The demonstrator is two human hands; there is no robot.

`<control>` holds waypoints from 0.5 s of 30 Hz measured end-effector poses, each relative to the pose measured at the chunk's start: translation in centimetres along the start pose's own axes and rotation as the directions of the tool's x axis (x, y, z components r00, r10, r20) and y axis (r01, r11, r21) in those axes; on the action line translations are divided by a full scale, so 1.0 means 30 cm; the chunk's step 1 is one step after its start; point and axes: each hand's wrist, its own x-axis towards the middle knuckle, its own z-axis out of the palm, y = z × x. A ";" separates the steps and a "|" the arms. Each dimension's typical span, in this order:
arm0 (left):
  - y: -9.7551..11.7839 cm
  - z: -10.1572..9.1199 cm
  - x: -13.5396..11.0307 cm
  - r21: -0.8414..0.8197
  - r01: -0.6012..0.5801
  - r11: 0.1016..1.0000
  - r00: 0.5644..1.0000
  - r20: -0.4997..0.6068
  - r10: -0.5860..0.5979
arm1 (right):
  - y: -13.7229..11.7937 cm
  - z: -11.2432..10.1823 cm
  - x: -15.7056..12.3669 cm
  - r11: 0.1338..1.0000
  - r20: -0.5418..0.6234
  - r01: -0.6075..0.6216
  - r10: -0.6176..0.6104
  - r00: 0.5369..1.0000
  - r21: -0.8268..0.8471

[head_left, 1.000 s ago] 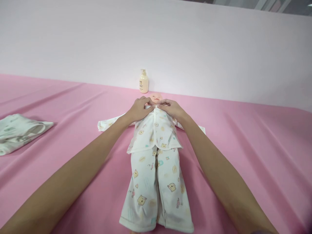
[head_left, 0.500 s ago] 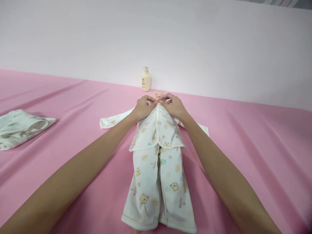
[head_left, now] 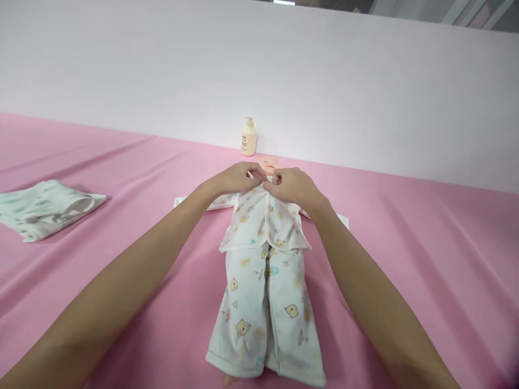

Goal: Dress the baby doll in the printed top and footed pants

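Observation:
A baby doll [head_left: 269,164] lies on its back, head toward the wall, dressed in a white printed top [head_left: 253,221] and matching trousers [head_left: 245,302]. Its sleeves stretch out to both sides. At the collar, my left hand [head_left: 244,177] pinches the top's front edge between thumb and fingers. My right hand [head_left: 292,185] is closed on the other side of the neckline, thumb against the cloth, its fingers curled. The two hands almost meet below the doll's chin. Whatever fastening lies between the fingertips is too small to make out.
A cream pump bottle [head_left: 248,139] stands by the white wall [head_left: 162,70] behind the doll's head. Folded white cloth with green prints [head_left: 52,208] lies at the left. Creased pink sheet [head_left: 405,259] covers the surface.
The view has shifted slightly. My right hand's fingers have curled in more, and both hands have moved a little down from the doll's chin, still at the collar.

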 end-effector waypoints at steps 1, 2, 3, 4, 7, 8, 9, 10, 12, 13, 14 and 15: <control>0.008 -0.007 -0.006 0.005 -0.027 1.000 0.999 0.019 0.026 | 0.001 0.002 0.003 1.000 -0.012 0.012 -0.012 1.000 -0.004; 0.015 -0.014 -0.011 0.013 -0.050 0.999 0.998 0.031 0.049 | 0.004 0.003 0.006 1.000 -0.020 0.021 -0.021 1.000 0.003; 0.021 -0.020 -0.017 0.022 -0.071 0.997 0.997 0.041 0.070 | 0.007 0.004 0.010 0.999 -0.026 0.024 -0.024 0.999 0.021; 0.026 -0.025 -0.021 0.030 -0.094 0.995 0.994 0.057 0.092 | 0.011 0.005 0.014 0.999 -0.030 0.024 -0.023 0.999 0.046; 0.036 -0.025 -0.027 0.038 -0.150 0.988 0.983 0.116 0.145 | 0.022 0.009 0.026 0.991 -0.033 0.018 -0.013 0.999 0.133; 0.038 -0.020 -0.027 0.043 -0.157 0.987 0.981 0.121 0.151 | 0.024 0.011 0.028 0.988 -0.035 0.019 -0.014 0.999 0.154; 0.040 -0.012 -0.026 0.055 -0.157 0.986 0.982 0.111 0.151 | 0.026 0.014 0.030 0.986 -0.040 0.020 -0.014 0.999 0.166; 0.041 -0.004 -0.026 0.074 -0.152 0.986 0.986 0.088 0.145 | 0.028 0.016 0.032 0.985 -0.045 0.025 -0.018 0.999 0.172; 0.040 0.011 -0.025 0.119 -0.135 0.984 0.990 0.057 0.129 | 0.030 0.018 0.032 0.985 -0.053 0.035 -0.026 0.998 0.167; 0.038 0.016 -0.024 0.138 -0.129 0.982 0.991 0.064 0.121 | 0.031 0.017 0.031 0.986 -0.049 0.036 -0.028 0.998 0.161; 0.035 0.019 -0.024 0.147 -0.123 0.981 0.990 0.079 0.112 | 0.032 0.015 0.031 0.988 -0.037 0.034 -0.028 0.999 0.154; 0.031 0.018 -0.024 0.145 -0.116 0.983 0.990 0.096 0.103 | 0.034 0.012 0.030 0.989 -0.019 0.030 -0.028 0.999 0.148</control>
